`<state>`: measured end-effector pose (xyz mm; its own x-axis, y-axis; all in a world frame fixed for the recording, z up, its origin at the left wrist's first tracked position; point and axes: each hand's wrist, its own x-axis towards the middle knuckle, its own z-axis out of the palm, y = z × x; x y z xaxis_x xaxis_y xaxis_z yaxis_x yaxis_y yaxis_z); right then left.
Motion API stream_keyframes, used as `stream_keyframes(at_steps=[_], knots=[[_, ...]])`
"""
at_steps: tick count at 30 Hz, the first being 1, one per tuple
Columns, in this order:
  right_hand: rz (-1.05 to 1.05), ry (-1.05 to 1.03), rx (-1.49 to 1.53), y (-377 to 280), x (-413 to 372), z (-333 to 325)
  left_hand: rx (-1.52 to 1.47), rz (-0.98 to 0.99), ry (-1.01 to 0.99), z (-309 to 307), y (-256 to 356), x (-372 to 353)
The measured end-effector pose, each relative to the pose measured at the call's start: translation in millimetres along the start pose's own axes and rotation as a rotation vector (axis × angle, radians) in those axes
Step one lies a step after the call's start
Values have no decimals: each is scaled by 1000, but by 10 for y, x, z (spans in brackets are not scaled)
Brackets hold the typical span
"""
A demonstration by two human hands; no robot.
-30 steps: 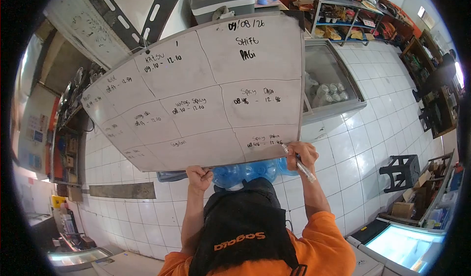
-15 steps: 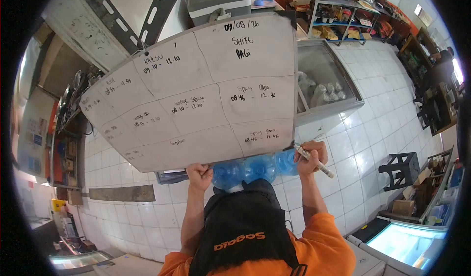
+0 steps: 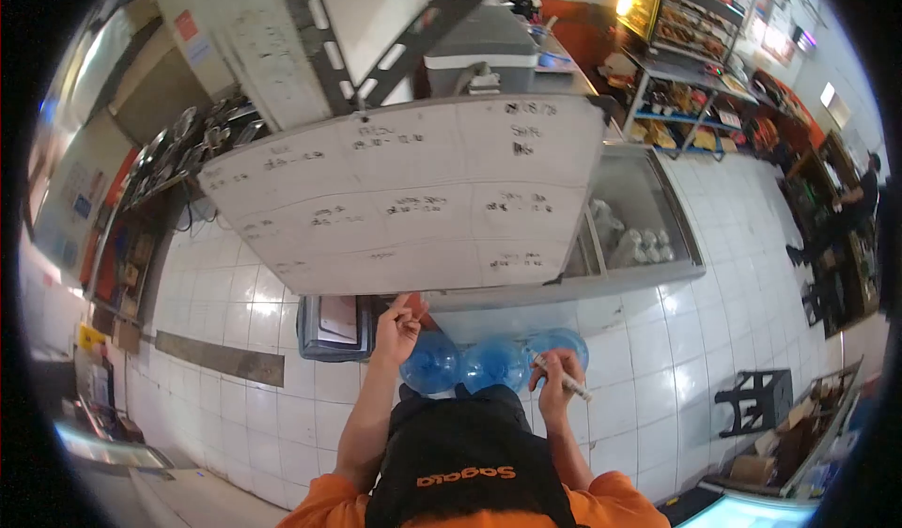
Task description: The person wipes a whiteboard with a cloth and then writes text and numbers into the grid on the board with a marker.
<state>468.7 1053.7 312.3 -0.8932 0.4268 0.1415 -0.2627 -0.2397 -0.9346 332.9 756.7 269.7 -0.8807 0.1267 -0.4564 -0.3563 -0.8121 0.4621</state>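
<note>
A large whiteboard (image 3: 423, 166) with handwritten words and times in a ruled grid hangs in front of me. My left hand (image 3: 398, 331) is just below its lower edge, one finger stretched up to that edge and the others loosely bent, holding nothing. In my right hand (image 3: 558, 378) a white marker (image 3: 571, 385) is gripped, its tip pointing up and left. That hand is below the board and apart from it, overlapping the rightmost of the blue water jugs (image 3: 495, 364) in this view.
Behind the board stands a glass-topped chest freezer (image 3: 648, 218) with bagged items inside. A grey cool box (image 3: 481, 49) sits at the back. To the right are a black stool (image 3: 756, 401) and a person (image 3: 850, 199) by shelves. A dark case (image 3: 329, 329) lies left of the jugs.
My right hand has drawn the marker down and left, away from the board's corner. The left hand has loosened from the lower edge. The board now appears higher and tilted back.
</note>
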Motion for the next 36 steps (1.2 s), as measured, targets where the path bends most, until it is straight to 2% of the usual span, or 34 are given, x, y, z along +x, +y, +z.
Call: stream_keyframes(at_steps=[3, 9, 10, 11, 15, 18, 21, 24, 25, 26, 30, 36], knots=[[37, -127, -12, 95, -79, 86, -4, -8, 31, 27, 66, -25], [148, -282, -62, 191, 44, 190, -209, -22, -239, -259, 111, -316], [177, -311, -58, 188, 66, 222, -176, -16, -223, -309, 63, -459], [108, -374, -75, 193, 98, 253, -144, -10, -209, -368, -12, -579], [268, -545, -146, 326, 72, 418, -29, -81, -152, -548, -244, -1175], [256, -765, -148, 374, 34, 654, 166, 39, -26, -650, -382, -1509], [389, -901, -150, 186, -199, 863, 235, 126, 16, -485, -332, -2002], [464, -1012, -96, 260, -282, 1062, 119, 137, 13, -786, -430, -2040], [480, -1046, -114, 189, -321, 1117, 102, 206, 121, -552, -393, -2152], [498, -1077, -133, 139, -372, 1167, 51, 217, 116, -572, -382, -2156], [554, -1122, -136, 92, -541, 1268, -114, 257, 132, -806, -432, -2267], [672, -1138, 35, -74, -904, 1450, -410, 306, 154, -1038, -323, -2515]])
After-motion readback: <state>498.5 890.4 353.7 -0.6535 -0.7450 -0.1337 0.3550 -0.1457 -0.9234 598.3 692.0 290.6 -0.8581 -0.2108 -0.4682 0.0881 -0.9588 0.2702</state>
